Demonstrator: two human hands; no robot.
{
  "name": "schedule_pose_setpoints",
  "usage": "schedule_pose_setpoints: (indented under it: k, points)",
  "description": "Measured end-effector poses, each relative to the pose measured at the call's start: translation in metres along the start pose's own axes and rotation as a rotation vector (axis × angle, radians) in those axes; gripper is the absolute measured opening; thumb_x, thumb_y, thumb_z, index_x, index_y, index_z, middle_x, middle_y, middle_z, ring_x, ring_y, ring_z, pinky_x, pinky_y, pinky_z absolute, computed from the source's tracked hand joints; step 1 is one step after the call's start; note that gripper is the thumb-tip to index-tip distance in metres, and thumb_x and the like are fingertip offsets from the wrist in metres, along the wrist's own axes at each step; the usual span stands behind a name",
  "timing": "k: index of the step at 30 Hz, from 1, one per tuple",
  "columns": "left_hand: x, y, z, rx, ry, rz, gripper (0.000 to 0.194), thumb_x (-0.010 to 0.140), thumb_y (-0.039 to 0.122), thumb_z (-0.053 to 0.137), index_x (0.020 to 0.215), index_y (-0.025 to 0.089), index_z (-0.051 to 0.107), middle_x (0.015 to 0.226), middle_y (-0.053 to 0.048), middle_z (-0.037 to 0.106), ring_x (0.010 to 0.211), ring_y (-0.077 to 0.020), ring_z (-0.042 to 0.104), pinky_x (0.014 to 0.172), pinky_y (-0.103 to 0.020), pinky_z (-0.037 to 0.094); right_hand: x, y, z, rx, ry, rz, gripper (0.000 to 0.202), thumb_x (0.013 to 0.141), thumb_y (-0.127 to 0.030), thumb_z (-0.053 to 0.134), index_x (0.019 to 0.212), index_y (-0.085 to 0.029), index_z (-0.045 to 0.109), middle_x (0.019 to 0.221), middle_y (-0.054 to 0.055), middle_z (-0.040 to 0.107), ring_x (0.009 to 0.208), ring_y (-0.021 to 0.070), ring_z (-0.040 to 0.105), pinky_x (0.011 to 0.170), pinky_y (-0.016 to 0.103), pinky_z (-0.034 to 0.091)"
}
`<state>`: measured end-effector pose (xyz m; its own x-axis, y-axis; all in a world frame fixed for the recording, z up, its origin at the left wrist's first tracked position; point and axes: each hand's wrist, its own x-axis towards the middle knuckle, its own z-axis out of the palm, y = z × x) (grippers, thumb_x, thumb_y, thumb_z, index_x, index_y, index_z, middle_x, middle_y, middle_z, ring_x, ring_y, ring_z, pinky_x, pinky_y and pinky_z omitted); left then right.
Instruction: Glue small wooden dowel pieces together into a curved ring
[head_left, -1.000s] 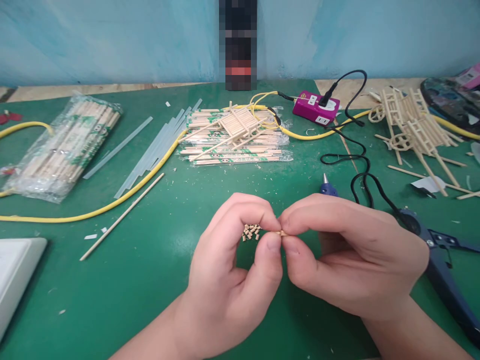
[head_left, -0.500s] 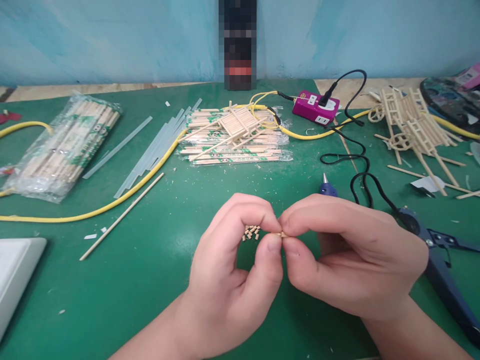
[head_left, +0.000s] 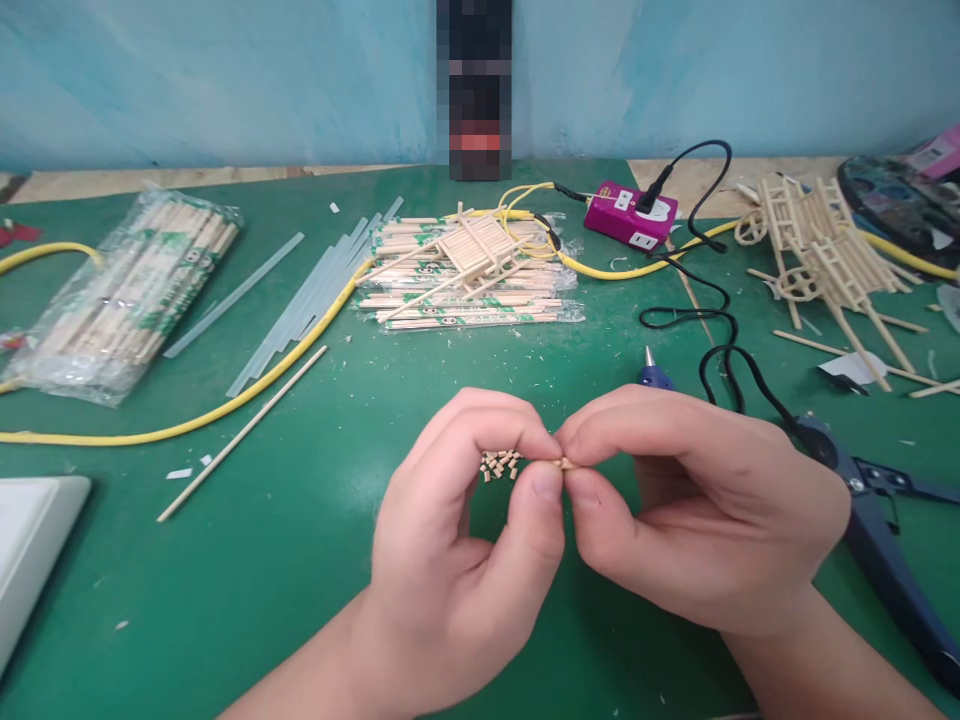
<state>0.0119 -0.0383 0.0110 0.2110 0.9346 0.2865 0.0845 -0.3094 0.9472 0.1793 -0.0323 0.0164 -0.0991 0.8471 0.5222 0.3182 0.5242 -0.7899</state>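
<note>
Thumb and forefinger of my left hand point(head_left: 472, 540) pinch one end of a tiny wooden piece point(head_left: 564, 463). My right hand point(head_left: 705, 510) pinches its other end, so the fingertips of both hands nearly meet. Most of the piece is hidden by the fingers. Just behind my left hand lies a small heap of short cut wooden bits point(head_left: 501, 463). The nozzle of a blue glue gun point(head_left: 654, 372) shows past my right hand, which hides part of it.
Wrapped chopsticks point(head_left: 472, 305) lie at the back, a slatted stick frame on top. More packs point(head_left: 135, 290), glue sticks point(head_left: 315, 290) and a loose stick point(head_left: 244, 435) are left. A purple power socket point(head_left: 631, 215), a stick cart model point(head_left: 817, 260) and blue-handled pliers point(head_left: 885, 560) are right.
Almost nothing differs. Both hands keep their pinch on the small wooden piece and have shifted very slightly to the left in view.
</note>
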Motion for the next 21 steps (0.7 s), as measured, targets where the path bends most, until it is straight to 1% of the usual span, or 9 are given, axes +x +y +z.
schedule_pose_setpoints:
  k: [6,12,17,21]
  points:
    - [-0.0012,0.0002,0.0004,-0.013,0.029,-0.007,0.014,0.102,0.013,0.062,0.104,0.024,0.069,0.097,-0.006,0.069,0.093,-0.0211,0.067,0.08,-0.038,0.058,-0.0009,0.0004,-0.0002,-0.008,0.001,0.003,0.027,0.077,-0.002,0.066,0.091,-0.024,0.071,0.076,-0.002,0.075,0.067,0.0158,0.072,0.06,0.029,0.062]
    - [-0.0027,0.0001,-0.0021,-0.044,0.032,-0.011,0.015,0.102,0.015,0.061,0.109,0.024,0.07,0.1,-0.007,0.07,0.096,-0.0226,0.067,0.081,-0.039,0.06,-0.0027,0.0,-0.0004,0.011,0.003,0.018,0.029,0.074,0.0,0.069,0.091,-0.023,0.072,0.078,-0.001,0.075,0.069,0.0167,0.073,0.061,0.03,0.061]
    - [-0.0046,-0.0005,-0.0016,-0.086,0.034,-0.035,0.023,0.099,0.011,0.063,0.117,0.025,0.07,0.106,-0.007,0.069,0.098,-0.0208,0.067,0.083,-0.036,0.061,-0.0024,-0.0012,0.0003,0.03,0.021,0.047,0.03,0.074,0.001,0.068,0.091,-0.024,0.071,0.078,-0.002,0.074,0.069,0.016,0.072,0.061,0.03,0.06]
    - [-0.0026,-0.0002,0.0002,-0.07,0.034,-0.02,0.025,0.096,0.008,0.066,0.114,0.024,0.071,0.102,-0.006,0.071,0.095,-0.0211,0.069,0.081,-0.037,0.061,-0.0019,-0.0027,0.0001,0.047,0.038,0.092,0.028,0.075,0.0,0.068,0.089,-0.024,0.071,0.075,-0.003,0.073,0.067,0.0163,0.072,0.059,0.029,0.06]
